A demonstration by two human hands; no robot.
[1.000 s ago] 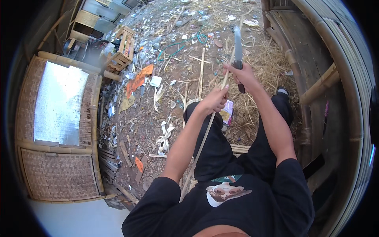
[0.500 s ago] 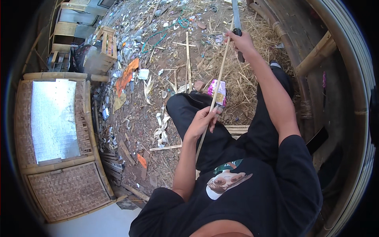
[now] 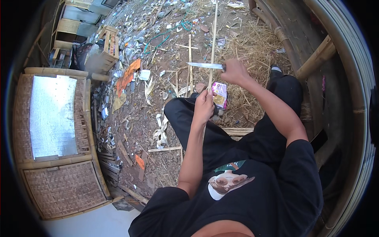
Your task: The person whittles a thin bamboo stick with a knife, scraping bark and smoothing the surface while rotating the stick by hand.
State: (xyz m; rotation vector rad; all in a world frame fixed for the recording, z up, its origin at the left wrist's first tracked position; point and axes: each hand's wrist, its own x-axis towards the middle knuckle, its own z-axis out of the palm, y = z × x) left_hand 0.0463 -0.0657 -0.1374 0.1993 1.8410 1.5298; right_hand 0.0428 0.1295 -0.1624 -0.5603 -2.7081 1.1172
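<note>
A long, thin bamboo strip (image 3: 214, 39) runs upright through the middle of the view, from my lap out past the top edge. Around its lower part my left hand (image 3: 204, 103) is closed, just above my knee. My right hand (image 3: 235, 72) grips the dark handle of a knife (image 3: 205, 65), its fingers wrapped around it. The blade points left and lies across the strip, a little beyond my left hand. Whether the edge bites into the strip is too small to tell.
A pink and yellow packet (image 3: 219, 94) lies on the ground beyond my knees, next to dry straw (image 3: 252, 59). Crossed bamboo strips (image 3: 190, 59) rest on the littered soil. A wooden crate (image 3: 110, 43) and woven bamboo panel (image 3: 65, 185) stand left; a bamboo rail (image 3: 357, 98) curves along the right.
My right hand has come nearer, and the knife has turned from pointing away to lying across the strip. My left hand has moved slightly farther out; the strip stands more upright.
</note>
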